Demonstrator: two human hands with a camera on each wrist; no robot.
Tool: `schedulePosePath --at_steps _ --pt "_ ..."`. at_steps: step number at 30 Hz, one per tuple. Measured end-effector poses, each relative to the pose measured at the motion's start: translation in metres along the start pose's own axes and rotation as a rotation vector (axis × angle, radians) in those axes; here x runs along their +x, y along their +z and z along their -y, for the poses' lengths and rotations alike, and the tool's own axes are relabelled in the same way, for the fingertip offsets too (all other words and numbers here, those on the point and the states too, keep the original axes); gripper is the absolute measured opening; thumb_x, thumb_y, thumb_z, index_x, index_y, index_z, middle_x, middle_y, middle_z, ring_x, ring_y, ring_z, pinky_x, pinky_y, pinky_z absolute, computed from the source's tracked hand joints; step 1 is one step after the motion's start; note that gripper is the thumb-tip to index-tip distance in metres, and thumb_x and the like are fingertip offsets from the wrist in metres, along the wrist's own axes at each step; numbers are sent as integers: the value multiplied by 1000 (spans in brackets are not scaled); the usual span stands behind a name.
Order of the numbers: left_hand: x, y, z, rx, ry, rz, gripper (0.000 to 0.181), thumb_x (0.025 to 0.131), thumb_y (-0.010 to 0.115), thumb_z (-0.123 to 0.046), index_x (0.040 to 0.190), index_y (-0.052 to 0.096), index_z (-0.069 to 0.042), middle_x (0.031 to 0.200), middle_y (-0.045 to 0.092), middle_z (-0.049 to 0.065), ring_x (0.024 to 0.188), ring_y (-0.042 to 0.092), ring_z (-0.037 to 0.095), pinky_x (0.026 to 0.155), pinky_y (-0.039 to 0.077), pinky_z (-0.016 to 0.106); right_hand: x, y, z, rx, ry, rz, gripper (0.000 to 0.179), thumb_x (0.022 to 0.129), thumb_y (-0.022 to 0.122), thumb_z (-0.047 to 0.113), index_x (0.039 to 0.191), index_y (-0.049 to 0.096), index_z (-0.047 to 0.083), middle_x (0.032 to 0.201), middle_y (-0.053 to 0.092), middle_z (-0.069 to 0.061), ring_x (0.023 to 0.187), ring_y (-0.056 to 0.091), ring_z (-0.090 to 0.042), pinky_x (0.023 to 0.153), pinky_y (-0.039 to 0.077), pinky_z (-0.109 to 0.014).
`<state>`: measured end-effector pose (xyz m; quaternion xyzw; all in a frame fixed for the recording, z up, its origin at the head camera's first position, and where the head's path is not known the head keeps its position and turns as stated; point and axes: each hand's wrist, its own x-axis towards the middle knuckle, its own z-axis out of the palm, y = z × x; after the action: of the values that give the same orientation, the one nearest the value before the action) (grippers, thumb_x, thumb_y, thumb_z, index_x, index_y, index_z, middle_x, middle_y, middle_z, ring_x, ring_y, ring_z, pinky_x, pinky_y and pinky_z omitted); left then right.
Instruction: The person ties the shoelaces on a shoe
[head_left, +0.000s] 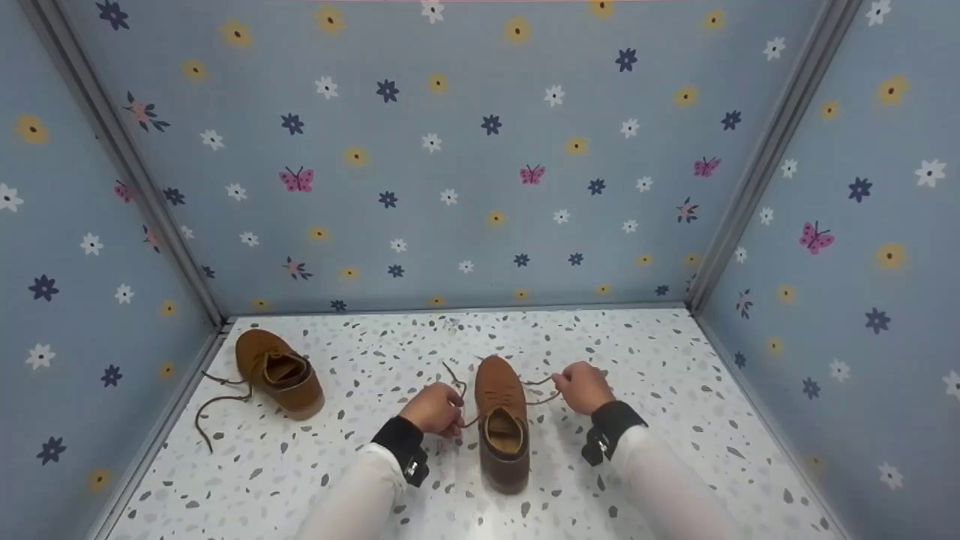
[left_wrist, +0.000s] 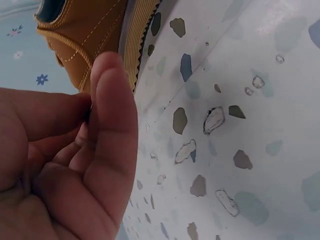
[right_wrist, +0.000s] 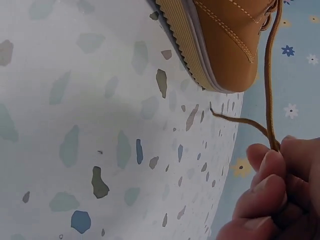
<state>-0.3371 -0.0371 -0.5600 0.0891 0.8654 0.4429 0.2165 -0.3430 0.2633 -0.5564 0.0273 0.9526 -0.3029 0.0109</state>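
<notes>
A brown lace-up shoe (head_left: 501, 397) stands on the speckled tabletop between my hands, its toe pointing away from me. To its left, my left hand (head_left: 435, 409) pinches one shoelace, which runs from the eyelets to the thumb and index finger; in the left wrist view that lace (left_wrist: 70, 42) passes along the shoe's side. On the other side, my right hand (head_left: 583, 388) pinches the second shoelace (right_wrist: 269, 75) between thumb and fingers, drawn out sideways. Its loose end curls back toward the toe in the right wrist view.
A matching brown shoe (head_left: 279, 375) sits at the far left, with its untied lace (head_left: 201, 412) trailing on the white speckled tabletop (head_left: 360, 480). Blue flower-patterned panels (head_left: 465, 172) rise at the back and both sides, joined by grey corner posts (head_left: 772, 150).
</notes>
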Motion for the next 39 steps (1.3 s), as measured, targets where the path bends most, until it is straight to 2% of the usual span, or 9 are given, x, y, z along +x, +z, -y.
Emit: schedulePosePath --at_steps 4,8,12,14,17,23,27,32,39 --pt "1 3 -2 58 5 -47 16 100 58 -3 107 70 5 85 79 12 74 78 22 64 62 30 -1 -1 2 -23 21 17 35 106 57 22 75 68 8 67 61 1 61 53 -16 77 50 -41" --pt "4 6 -1 61 24 -79 13 99 62 -6 89 70 -1 79 79 10 69 77 20 60 61 28 -1 -3 2 -36 15 27 37 104 52 16 67 56 13 62 53 1 59 49 -18 102 47 -58" --pt "5 7 2 60 58 -98 14 98 66 -9 87 71 -2 76 78 7 63 74 16 58 59 27 -1 -5 2 -39 -3 24 39 101 52 13 62 48 17 59 47 3 55 44 -16 79 51 -45" --pt "5 8 3 82 76 -110 14 98 68 -11 87 71 -4 76 78 5 61 73 14 56 56 26 0 -6 3 -31 -8 23 41 101 53 14 61 47 18 57 45 4 54 42 -15 61 42 -36" --pt "5 9 5 103 98 -126 15 99 68 -14 88 72 -5 78 77 4 60 72 13 55 53 25 0 -9 5 -24 -21 20 41 102 55 16 61 49 17 58 45 4 54 42 -14 55 35 -29" --pt "5 10 7 53 93 -122 18 101 66 -15 93 73 -1 82 78 6 64 74 15 57 53 24 -2 -15 14 -64 -72 7 28 104 58 18 83 75 10 77 70 -1 67 59 -15 65 49 -36" --pt "4 11 9 40 92 -136 20 99 69 -19 90 76 -3 82 80 6 63 75 14 55 52 23 -2 -19 21 -107 -137 -7 25 105 59 19 92 78 10 85 76 -4 70 65 -17 87 56 -48" --pt "2 11 12 25 99 -151 22 98 71 -21 89 77 -3 79 80 3 59 74 11 52 52 22 -2 -25 31 -142 -215 -34 22 105 63 21 100 81 10 97 80 -7 85 74 -24 97 56 -52" --pt "3 9 16 -46 83 -131 15 98 70 -19 91 73 -5 80 79 4 60 73 11 54 52 23 2 -33 50 -179 -304 -52 21 104 64 21 102 82 11 105 81 -8 99 76 -29 92 59 -49"
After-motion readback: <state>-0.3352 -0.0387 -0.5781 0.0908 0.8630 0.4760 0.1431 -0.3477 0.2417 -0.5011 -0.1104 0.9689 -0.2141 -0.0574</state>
